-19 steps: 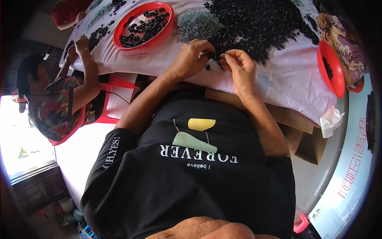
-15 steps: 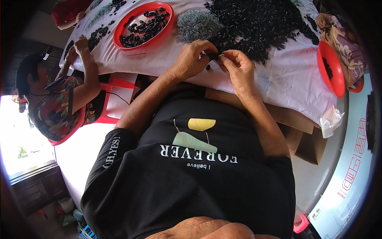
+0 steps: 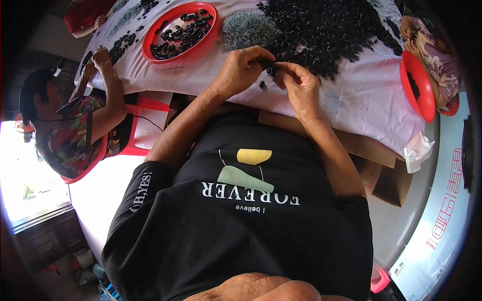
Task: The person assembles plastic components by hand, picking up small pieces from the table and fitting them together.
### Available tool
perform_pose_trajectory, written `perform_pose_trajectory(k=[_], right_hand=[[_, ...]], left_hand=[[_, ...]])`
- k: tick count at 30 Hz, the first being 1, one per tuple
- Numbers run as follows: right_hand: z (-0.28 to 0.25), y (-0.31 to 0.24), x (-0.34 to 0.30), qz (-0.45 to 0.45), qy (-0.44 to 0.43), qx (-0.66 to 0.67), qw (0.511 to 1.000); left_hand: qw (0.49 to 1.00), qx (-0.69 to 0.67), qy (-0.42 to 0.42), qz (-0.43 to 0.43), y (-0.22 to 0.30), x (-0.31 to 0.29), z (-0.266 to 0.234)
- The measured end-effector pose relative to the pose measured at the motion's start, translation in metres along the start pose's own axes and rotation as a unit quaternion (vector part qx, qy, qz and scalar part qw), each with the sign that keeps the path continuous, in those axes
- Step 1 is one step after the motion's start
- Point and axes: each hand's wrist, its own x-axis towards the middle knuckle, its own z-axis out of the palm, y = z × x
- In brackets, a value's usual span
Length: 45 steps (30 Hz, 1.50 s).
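My left hand (image 3: 243, 70) and my right hand (image 3: 299, 86) meet above the near edge of the cloth-covered table. Between their fingertips is a small black piece (image 3: 271, 70); the left fingers are closed on it. The right thumb and fingers pinch at its right side, where whatever they hold is too small to make out. One loose black piece (image 3: 262, 84) lies on the cloth just below. Beyond my hands spreads a large heap of black pieces (image 3: 321, 32), and beside it on the left is a pile of small grey metallic parts (image 3: 249, 31).
A red basin (image 3: 146, 46) with black pieces stands left on the pale cloth (image 3: 206, 75). Another red basin (image 3: 424, 103) is at the right edge. One person (image 3: 65, 125) sits working at left; others are at far left and right. Crumpled white tissue (image 3: 418, 152) hangs by the right corner.
Both hands stay close together over the same spot. The left hand has shifted slightly up and left, and the fingers have turned a little around the piece.
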Motion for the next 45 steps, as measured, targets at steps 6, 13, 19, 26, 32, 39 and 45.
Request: perform_pose_trajectory(k=[6, 13, 19, 26, 32, 39, 45], right_hand=[[-0.005, 0.003, 0.002, 0.024, 0.019, 0.045, 0.999], [-0.017, 0.009, 0.007, 0.045, 0.050, 0.148, 0.987], [-0.020, 0.008, 0.010, 0.065, 0.059, 0.216, 0.972], [-0.018, 0.007, 0.008, 0.061, 0.048, 0.184, 0.980], [-0.011, 0.004, 0.005, 0.047, 0.040, 0.147, 0.987], [-0.003, 0.001, 0.001, 0.039, 0.001, 0.083, 0.996], [-0.002, 0.001, 0.001, 0.029, -0.003, 0.043, 0.999]], left_hand=[[0.981, 0.149, 0.099, 0.068, -0.018, 0.005, -0.019], [0.963, 0.257, 0.045, 0.063, -0.033, 0.000, -0.032], [0.962, 0.270, 0.022, 0.038, -0.037, -0.002, -0.033], [0.955, 0.292, 0.006, 0.052, -0.035, -0.003, -0.031], [0.990, 0.135, -0.001, 0.044, -0.017, -0.001, -0.015], [1.000, 0.011, -0.018, 0.017, 0.000, -0.003, 0.006], [0.999, 0.025, -0.024, 0.019, 0.001, -0.004, 0.006]])
